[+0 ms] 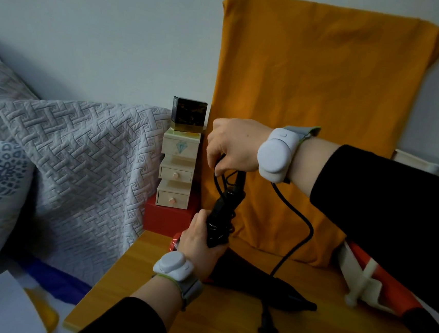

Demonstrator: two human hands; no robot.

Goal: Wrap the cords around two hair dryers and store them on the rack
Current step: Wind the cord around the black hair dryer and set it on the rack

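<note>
Above wooden table (224,328), left hand (200,245) grips dryer handle (221,220) (seemingly cord-wrapped).

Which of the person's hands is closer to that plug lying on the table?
The left hand. It grips the black hair dryer's handle low, just above the table, up-left of the plug. The right hand holds cord much higher up.

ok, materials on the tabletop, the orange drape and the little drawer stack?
Tabletop: looks like wood or wood-look laminate, smooth, faint grain. Orange drape: woven fabric, matte, soft folds. Drawer stack: pale painted wood or board, round knobs; hard to say which.
</note>
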